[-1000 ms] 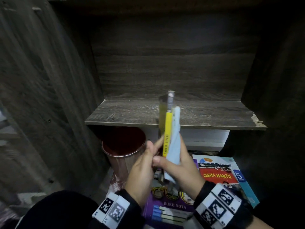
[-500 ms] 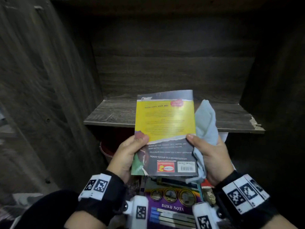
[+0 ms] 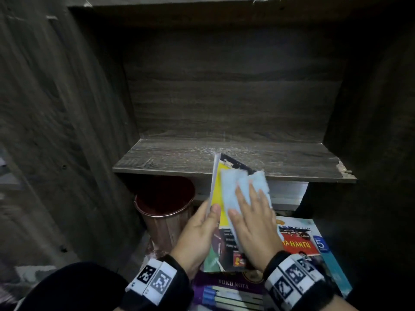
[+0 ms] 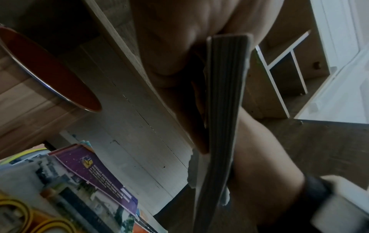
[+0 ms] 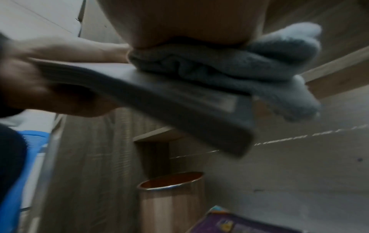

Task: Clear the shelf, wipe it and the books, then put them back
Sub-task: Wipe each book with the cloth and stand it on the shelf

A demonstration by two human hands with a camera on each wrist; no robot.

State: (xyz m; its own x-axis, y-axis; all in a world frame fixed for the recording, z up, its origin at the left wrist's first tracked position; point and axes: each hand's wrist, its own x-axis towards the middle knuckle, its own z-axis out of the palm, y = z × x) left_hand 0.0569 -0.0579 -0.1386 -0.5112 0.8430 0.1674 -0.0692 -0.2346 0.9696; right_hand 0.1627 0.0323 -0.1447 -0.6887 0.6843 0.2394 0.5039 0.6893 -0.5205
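Note:
The dark wood shelf (image 3: pixel 170 158) stands bare in front of me. Just below its front edge, my left hand (image 3: pixel 197 232) grips a thin book with a yellow and dark cover (image 3: pixel 216 194) by its left edge, thumb on the cover. My right hand (image 3: pixel 253 223) lies flat on the cover, fingers straight, pressing a light blue cloth (image 3: pixel 244 187) onto it. The left wrist view shows the book's page edge (image 4: pixel 223 110) against my palm. In the right wrist view the cloth (image 5: pixel 229 63) is bunched between my palm and the book (image 5: pixel 169 102).
A round copper-rimmed bin (image 3: pixel 165 205) stands under the shelf at the left. Below my hands lie a purple notebook (image 3: pixel 229 288) and a red-titled book (image 3: pixel 298 243). Cabinet walls (image 3: pixel 56 131) close both sides. The shelf's right front corner (image 3: pixel 343 172) is chipped.
The book turned from spine-on to cover-up and tilted. My right hand left the book's right edge and now lies flat on the cover with the cloth under it.

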